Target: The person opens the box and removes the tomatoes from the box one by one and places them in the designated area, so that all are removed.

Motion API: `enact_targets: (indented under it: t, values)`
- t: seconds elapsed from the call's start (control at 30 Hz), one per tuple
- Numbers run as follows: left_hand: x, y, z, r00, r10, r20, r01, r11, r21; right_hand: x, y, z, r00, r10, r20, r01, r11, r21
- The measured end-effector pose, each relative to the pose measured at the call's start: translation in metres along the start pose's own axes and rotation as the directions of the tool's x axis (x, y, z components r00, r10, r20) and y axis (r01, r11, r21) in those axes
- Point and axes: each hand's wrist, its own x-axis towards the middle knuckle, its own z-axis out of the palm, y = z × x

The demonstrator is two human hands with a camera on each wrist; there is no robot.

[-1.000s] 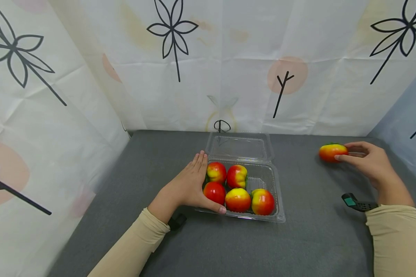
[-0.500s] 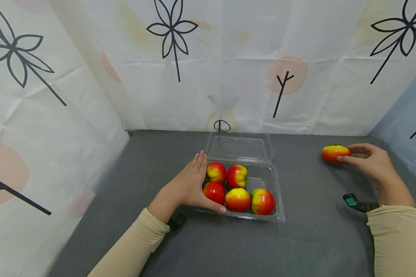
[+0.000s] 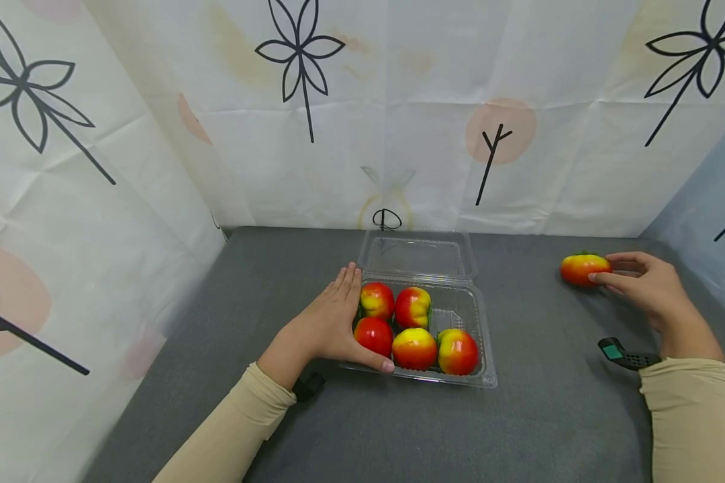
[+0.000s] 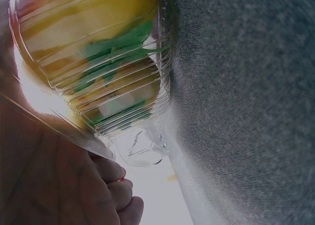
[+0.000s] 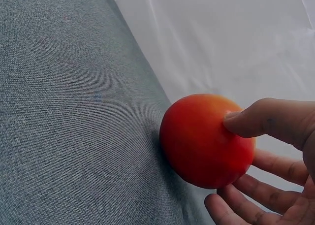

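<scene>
A clear plastic clamshell box [image 3: 487, 349] lies on the grey mat with its lid [image 3: 419, 255] flat open behind it. Inside are several red-and-yellow fruits [image 3: 415, 347]. My left hand [image 3: 326, 329] rests with straight fingers against the box's left side, thumb along the front edge. In the left wrist view the ribbed box wall [image 4: 123, 87] sits right against that hand [image 4: 64, 180]. Far right, a loose fruit [image 3: 582, 269] lies on the mat. My right hand [image 3: 646, 285] holds it, thumb [image 5: 266, 121] on the fruit [image 5: 204, 141] and fingers curved behind it.
White patterned cloth walls stand close on the left [image 3: 66, 221] and at the back [image 3: 399, 134]; a bluish wall [image 3: 713, 201] rises just behind the loose fruit. A black wrist device [image 3: 622, 354] sticks out by my right sleeve. Grey mat [image 3: 538, 416] spreads in front.
The right hand and the loose fruit have shifted slightly to the right and toward me. The left hand and the box have not moved.
</scene>
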Motion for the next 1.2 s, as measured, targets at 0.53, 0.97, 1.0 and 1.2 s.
enact_targets:
  t: [0.53,0.97,1.0,1.2]
  values:
    - [-0.0004,-0.0001,-0.0007,1.0,0.011,-0.004,-0.011,1.0,-0.001,0.0012,0.0021,-0.0037,1.0,0.017,-0.009,-0.017,1.0,0.001]
    - [-0.0011,0.0003,-0.0018,1.0,0.012,-0.002,-0.012,1.0,-0.001,0.0005,0.0013,-0.0057,0.998,0.048,-0.038,-0.051,0.996,-0.078]
    - [-0.0011,0.0004,-0.0019,1.0,0.011,-0.001,-0.011,1.0,-0.002,0.0004,0.0008,-0.0053,0.998,0.05,-0.042,-0.054,0.995,-0.082]
    - [-0.0012,0.0008,-0.0023,1.0,0.006,0.005,-0.006,1.0,-0.005,-0.0024,-0.0019,-0.0048,0.998,0.045,-0.043,-0.048,0.996,-0.069]
